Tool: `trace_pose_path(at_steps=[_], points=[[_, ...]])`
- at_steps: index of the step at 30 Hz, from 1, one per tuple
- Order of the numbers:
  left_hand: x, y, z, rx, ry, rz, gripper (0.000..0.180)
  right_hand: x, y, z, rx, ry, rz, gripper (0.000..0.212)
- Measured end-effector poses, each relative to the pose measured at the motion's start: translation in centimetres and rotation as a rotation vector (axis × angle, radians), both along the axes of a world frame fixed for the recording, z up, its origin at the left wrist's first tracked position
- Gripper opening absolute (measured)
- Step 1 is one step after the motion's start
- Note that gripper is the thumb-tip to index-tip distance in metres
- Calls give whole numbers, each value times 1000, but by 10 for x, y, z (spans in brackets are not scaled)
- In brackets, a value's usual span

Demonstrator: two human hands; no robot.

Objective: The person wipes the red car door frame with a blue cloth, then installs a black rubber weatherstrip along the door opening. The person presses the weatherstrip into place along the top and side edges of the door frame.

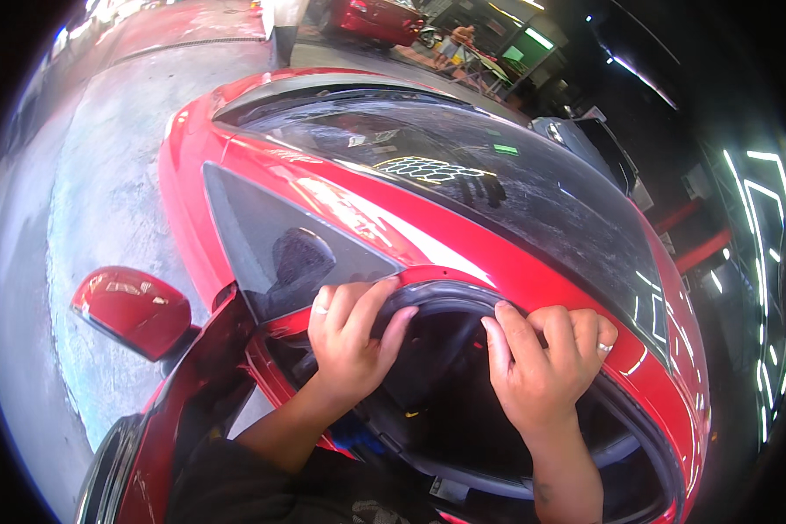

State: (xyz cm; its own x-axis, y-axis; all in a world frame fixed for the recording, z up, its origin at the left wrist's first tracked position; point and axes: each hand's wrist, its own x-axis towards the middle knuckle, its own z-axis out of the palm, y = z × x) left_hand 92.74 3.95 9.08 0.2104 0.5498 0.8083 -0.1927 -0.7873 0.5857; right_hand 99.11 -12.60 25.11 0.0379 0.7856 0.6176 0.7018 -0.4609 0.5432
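Note:
A black rubber door seal (450,293) runs along the upper edge of a red car's door opening. My left hand (351,336) pinches it near the front corner, by the rear tip of the small triangular side window (288,249). Farther right, my right hand (546,358) grips the same seal between thumb and forefinger, its other fingers curled. A ring shows on each hand. Between the hands, the seal curves along the red roof frame (463,262). Its stretches under my fingers are partly hidden.
The open car door (179,410) stands at my left, with a red side mirror (131,310) jutting out. The windshield (463,166) lies beyond the roof frame. Another red car (371,22), a grey car (576,144) and a person (454,44) are in the background.

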Motion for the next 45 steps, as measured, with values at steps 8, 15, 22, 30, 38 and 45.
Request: trace_pose_path(at_steps=[8,15,22,30,38,45], points=[[-7,-1,-1,12,-129,-94,32,4,20,-2,-85,51,51,27],[4,2,-4,18,-175,-88,31,9,23,-10,-66,-83,96,19],[2,5,3,-61,-105,-138,27,9,25,-13,-77,-69,75,16],[-1,13,15,-147,-51,-173,26,8,48,-15,-130,-65,99,10],[-39,14,-4,-389,58,-267,39,4,60,-9,-289,-132,62,5],[-41,24,-23,-160,106,-101,25,-7,63,21,-426,-12,72,8]])
